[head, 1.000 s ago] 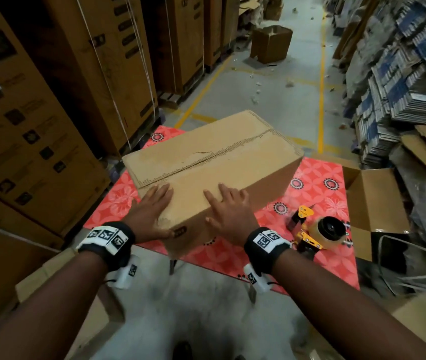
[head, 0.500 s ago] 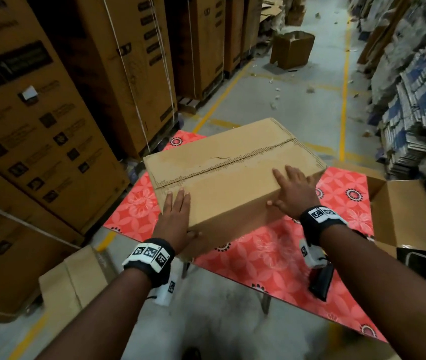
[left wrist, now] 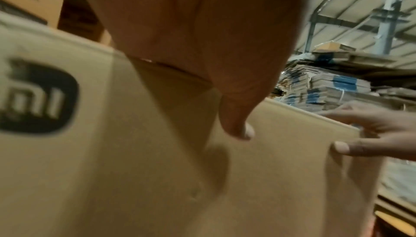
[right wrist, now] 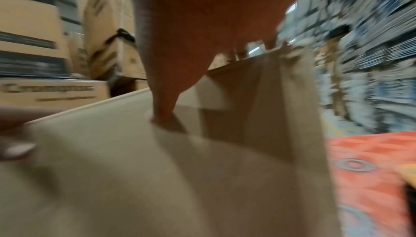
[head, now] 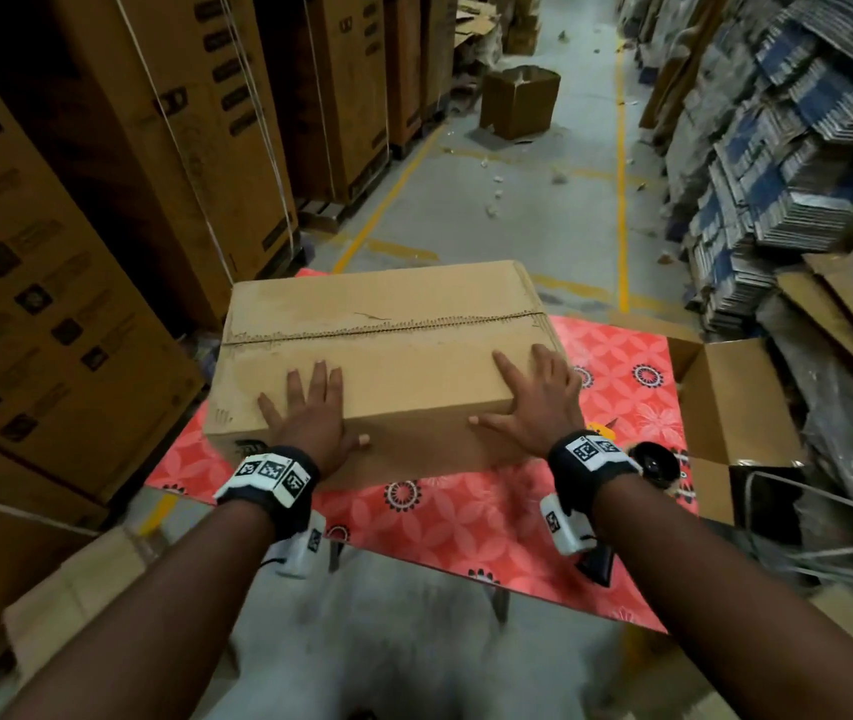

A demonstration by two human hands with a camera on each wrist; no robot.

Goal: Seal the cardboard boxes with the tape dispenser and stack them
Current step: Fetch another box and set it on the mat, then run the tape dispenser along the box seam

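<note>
A closed brown cardboard box (head: 403, 345) lies on the red patterned table (head: 455, 522), its centre seam running left to right. My left hand (head: 310, 407) lies flat on the near left of its top, thumb over the front edge. My right hand (head: 533, 402) rests flat near the box's right end, fingers spread, thumb on the front face. The tape dispenser (head: 655, 465) sits on the table just right of my right wrist, mostly hidden by it. In the left wrist view my left thumb (left wrist: 238, 125) presses the box front (left wrist: 135, 169). The right wrist view is blurred.
An open empty box (head: 731, 402) stands off the table's right edge. Tall stacked cartons (head: 76, 252) line the left, bundles of flattened cartons (head: 777, 148) the right. A loose box (head: 517, 101) sits far down the aisle. Flat cardboard (head: 76, 605) lies on the floor at lower left.
The box has turned so its seam now runs nearly straight across. My right hand slid from the middle to the right end; my left hand stays at the near left.
</note>
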